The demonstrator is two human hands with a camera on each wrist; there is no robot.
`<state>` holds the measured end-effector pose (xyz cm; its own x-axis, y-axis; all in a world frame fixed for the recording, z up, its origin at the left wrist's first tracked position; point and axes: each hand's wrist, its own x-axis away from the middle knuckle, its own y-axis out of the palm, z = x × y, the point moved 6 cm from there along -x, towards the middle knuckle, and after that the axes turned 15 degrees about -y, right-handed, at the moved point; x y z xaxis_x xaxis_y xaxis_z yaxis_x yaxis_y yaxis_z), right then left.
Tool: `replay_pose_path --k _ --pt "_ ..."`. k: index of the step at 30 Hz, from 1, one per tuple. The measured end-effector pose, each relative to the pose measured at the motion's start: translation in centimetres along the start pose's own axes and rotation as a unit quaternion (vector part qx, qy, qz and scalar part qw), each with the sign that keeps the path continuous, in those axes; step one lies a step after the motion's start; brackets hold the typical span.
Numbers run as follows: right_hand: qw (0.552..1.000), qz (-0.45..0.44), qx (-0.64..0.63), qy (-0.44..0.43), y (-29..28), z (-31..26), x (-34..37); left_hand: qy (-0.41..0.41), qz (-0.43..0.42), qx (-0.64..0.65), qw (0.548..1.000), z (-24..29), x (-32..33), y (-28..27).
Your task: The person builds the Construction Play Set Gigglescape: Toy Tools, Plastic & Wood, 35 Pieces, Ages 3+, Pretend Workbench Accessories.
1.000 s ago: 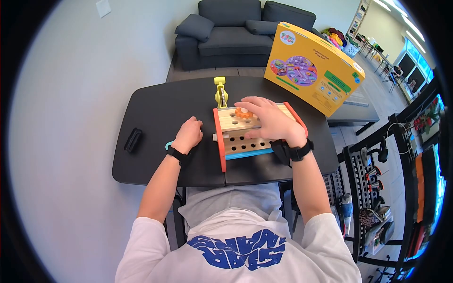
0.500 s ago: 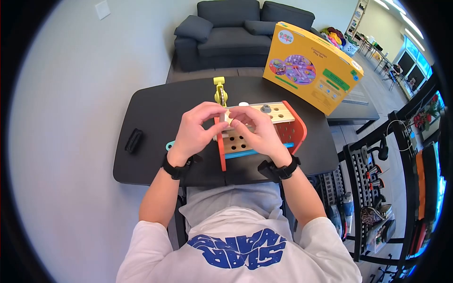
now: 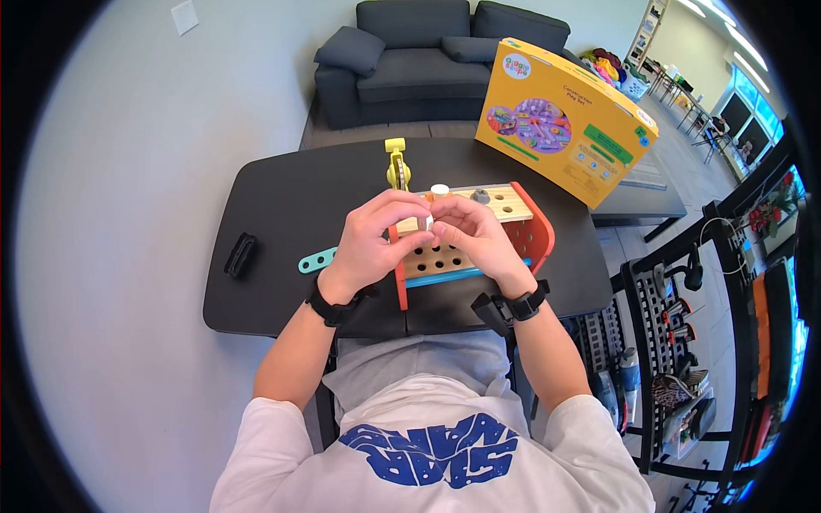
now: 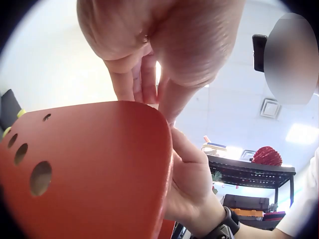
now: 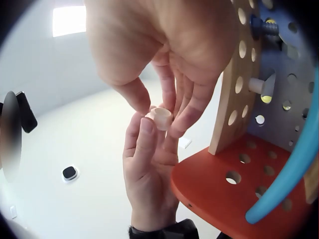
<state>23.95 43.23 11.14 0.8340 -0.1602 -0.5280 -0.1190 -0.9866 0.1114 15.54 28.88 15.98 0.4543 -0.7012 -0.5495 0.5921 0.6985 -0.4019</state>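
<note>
My left hand (image 3: 370,244) and right hand (image 3: 475,235) meet over the front left of a wooden toy workbench (image 3: 517,203). Between them is a small, pale, hollow cylinder (image 5: 162,118), its round opening visible in the right wrist view. Fingertips of both hands pinch it from opposite sides. In the head view its white side (image 3: 425,222) peeks out between the fingers. A white peg (image 3: 440,191) stands on the bench top just beyond the hands, with a grey knob (image 3: 481,197) to its right. The bench's red side panel (image 4: 104,159) rises beside my left hand.
A teal strip with holes (image 3: 317,261) lies left of the left wrist, and a black case (image 3: 240,255) farther left. A lime-green toy piece (image 3: 396,162) stands behind the bench. The yellow box (image 3: 569,124) is at the back right. A blue bar (image 5: 291,174) runs along the bench front.
My right hand has left the orange gear on the bench top and come left; my left hand has risen from the table. Both now hold the small cylinder, slightly nearer me than half a second ago.
</note>
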Motion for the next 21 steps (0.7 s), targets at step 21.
replay_pose_path --k 21 --pt "0.993 -0.014 0.111 0.036 -0.4 -0.7 2.1 -0.025 0.052 -0.068 0.996 -1.9 1.2 -1.6"
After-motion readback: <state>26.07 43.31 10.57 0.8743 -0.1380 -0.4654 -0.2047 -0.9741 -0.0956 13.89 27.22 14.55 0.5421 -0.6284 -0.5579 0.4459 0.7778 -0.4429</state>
